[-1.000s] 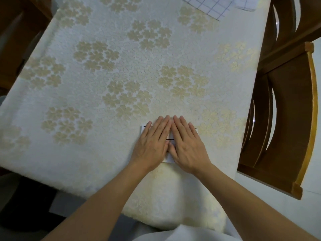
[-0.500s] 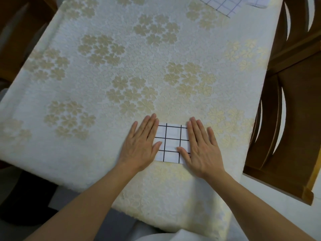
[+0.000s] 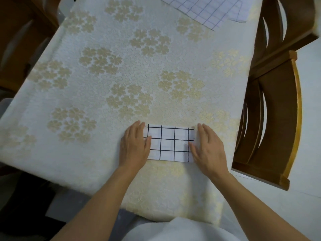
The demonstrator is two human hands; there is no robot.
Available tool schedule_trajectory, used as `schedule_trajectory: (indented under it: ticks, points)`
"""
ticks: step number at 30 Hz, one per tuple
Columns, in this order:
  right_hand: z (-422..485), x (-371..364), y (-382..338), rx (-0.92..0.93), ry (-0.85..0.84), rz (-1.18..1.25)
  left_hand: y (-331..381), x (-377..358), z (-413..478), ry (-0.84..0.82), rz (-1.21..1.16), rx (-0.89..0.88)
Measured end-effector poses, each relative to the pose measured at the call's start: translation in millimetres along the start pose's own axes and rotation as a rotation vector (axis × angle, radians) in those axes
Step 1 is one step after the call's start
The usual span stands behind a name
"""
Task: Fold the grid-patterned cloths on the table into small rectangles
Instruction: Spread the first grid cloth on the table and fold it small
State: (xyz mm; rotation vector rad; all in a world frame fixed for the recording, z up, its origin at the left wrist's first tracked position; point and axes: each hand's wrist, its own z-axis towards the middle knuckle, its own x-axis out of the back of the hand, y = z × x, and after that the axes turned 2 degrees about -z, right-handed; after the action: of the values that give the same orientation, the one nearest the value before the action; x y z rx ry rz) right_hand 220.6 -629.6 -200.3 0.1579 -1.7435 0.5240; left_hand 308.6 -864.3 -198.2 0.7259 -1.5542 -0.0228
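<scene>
A small folded white cloth with a black grid (image 3: 168,143) lies flat near the table's front edge. My left hand (image 3: 134,145) rests flat on its left end, fingers straight. On the right end lies my right hand (image 3: 207,146), also flat, with the thumb on the cloth. Each hand covers one short end of the rectangle. At the far right of the table lies another grid-patterned cloth (image 3: 211,9), unfolded and cut off by the top of the view.
The table (image 3: 107,80) wears a cream cloth with gold flower clusters. A wooden chair (image 3: 278,105) stands close against its right side. Dark wooden furniture (image 3: 20,35) sits off the left edge. The tablecloth hangs over the front edge above my lap.
My hands, pressed together over the middle of the folded cloth a second ago, have slid apart to its left and right ends, uncovering the grid between them.
</scene>
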Motion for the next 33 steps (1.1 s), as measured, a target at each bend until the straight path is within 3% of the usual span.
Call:
schedule_trajectory:
  ticks: [2, 5, 14, 24, 30, 33]
  points:
    - [-3, 6, -2, -0.101, 0.104, 0.079, 5, 2, -3, 0.105, -0.13, 0.138]
    - [-4, 9, -11, -0.292, 0.064, 0.233, 13, 3, -5, 0.102, -0.267, 0.305]
    - [3, 1, -34, -0.623, -0.007, 0.37, 26, -1, -14, 0.135, -0.255, 0.494]
    - [11, 0, -47, -0.723, -0.064, 0.451, 32, -5, -8, 0.088, -0.21, 0.564]
    - [14, -1, -47, -0.692, -0.105, 0.453, 36, -5, -4, 0.015, -0.164, 0.564]
    - [12, -2, -42, -0.655, -0.087, 0.524, 35, -3, -8, 0.035, -0.251, 0.513]
